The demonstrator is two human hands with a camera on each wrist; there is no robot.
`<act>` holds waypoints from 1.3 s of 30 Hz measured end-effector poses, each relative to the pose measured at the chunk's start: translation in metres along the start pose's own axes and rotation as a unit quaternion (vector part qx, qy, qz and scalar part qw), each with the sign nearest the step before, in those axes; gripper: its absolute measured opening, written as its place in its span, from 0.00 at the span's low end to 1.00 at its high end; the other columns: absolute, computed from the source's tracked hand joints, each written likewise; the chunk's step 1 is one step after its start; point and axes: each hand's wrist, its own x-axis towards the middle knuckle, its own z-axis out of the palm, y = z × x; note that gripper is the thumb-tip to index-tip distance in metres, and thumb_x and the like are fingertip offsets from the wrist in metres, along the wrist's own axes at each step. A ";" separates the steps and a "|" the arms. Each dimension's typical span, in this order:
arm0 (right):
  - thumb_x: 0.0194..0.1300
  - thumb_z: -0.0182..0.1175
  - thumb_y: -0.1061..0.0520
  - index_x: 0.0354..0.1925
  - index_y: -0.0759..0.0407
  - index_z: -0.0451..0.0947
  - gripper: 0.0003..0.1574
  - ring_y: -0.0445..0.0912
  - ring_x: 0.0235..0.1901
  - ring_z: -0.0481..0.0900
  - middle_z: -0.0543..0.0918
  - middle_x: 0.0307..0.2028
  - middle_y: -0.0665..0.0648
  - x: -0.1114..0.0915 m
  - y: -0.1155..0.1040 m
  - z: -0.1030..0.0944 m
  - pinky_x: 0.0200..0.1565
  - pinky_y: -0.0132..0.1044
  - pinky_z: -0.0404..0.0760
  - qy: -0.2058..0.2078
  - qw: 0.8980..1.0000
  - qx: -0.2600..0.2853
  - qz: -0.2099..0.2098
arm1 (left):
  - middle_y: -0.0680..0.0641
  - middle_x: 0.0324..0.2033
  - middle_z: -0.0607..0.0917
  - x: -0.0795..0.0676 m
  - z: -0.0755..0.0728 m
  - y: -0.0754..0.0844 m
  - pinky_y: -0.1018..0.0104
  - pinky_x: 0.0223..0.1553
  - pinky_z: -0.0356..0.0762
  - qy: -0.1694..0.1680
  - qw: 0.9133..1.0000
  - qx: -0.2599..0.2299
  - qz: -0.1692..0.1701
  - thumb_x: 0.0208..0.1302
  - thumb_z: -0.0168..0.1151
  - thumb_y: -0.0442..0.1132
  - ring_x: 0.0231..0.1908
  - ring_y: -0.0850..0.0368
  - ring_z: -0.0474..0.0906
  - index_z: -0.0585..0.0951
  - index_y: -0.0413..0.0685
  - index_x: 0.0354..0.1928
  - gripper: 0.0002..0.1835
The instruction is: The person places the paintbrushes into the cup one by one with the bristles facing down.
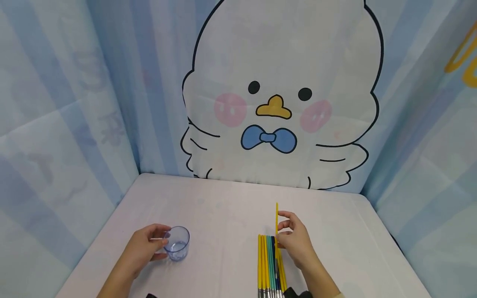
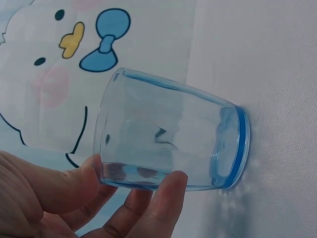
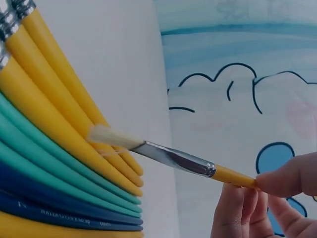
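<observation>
Brush [image 1: 277, 217] w/ yellow handle is up off the table, above the row of brushes, bristles [image 3: 109, 137] pointing down, handle end up. R hand [image 1: 297, 240] pinches it btw thumb & fingertips, on the handle near the metal band [image 3: 178, 159]. Cup [image 1: 177, 246], clear bluish plastic, is over on the left, well apart from brush; L hand [image 1: 146, 247] grips its side near the rim, thumb one side, fingers the other. Row of brushes [image 1: 268, 265] (yellow, teal, navy) lies side by side on table [image 1: 223, 207], just under R hand. Bkgd: curtain [image 1: 279, 49] w/ chick print.

Risks (my guess): thin handle could roll or slip, b/c only fingertips hold it. Bristles hang close to the row, so a low sweep could snag or scatter it. Cup prob. tips if L hand pushes high up by the rim; a long brush leaning in a light cup could do the same.

Hard to see: bristle ends of the row cut off at bottom of head view, exact brush count unclear. Can't tell if bristles touch the row, if cup base sits flat on table, or if there's any water inside. Lettering on a navy handle only partly legible.
</observation>
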 end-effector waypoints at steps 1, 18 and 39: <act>0.62 0.64 0.72 0.73 0.50 0.72 0.43 0.48 0.33 0.79 0.76 0.45 0.60 0.000 -0.001 0.002 0.35 0.35 0.92 0.000 1.000 0.004 -0.004 | 0.29 0.62 0.81 0.000 0.000 0.000 0.55 0.42 0.96 -0.001 1.000 -0.001 0.000 0.75 0.60 0.25 0.50 0.48 0.86 0.78 0.34 0.67 0.21; 0.64 0.60 0.76 0.71 0.48 0.73 0.42 0.44 0.32 0.77 0.75 0.45 0.60 0.005 -0.020 0.042 0.34 0.32 0.90 -0.019 0.991 0.096 -0.088 | 0.28 0.62 0.82 -0.001 -0.002 -0.004 0.55 0.42 0.96 -0.004 1.000 -0.021 0.006 0.74 0.61 0.24 0.48 0.50 0.87 0.78 0.33 0.68 0.22; 0.66 0.60 0.75 0.71 0.50 0.72 0.40 0.47 0.41 0.80 0.76 0.47 0.60 -0.003 -0.048 0.108 0.38 0.27 0.89 -0.060 0.979 0.139 -0.137 | 0.29 0.62 0.82 0.001 -0.002 -0.005 0.54 0.43 0.96 -0.006 1.000 -0.017 -0.001 0.74 0.62 0.25 0.49 0.50 0.86 0.78 0.34 0.68 0.22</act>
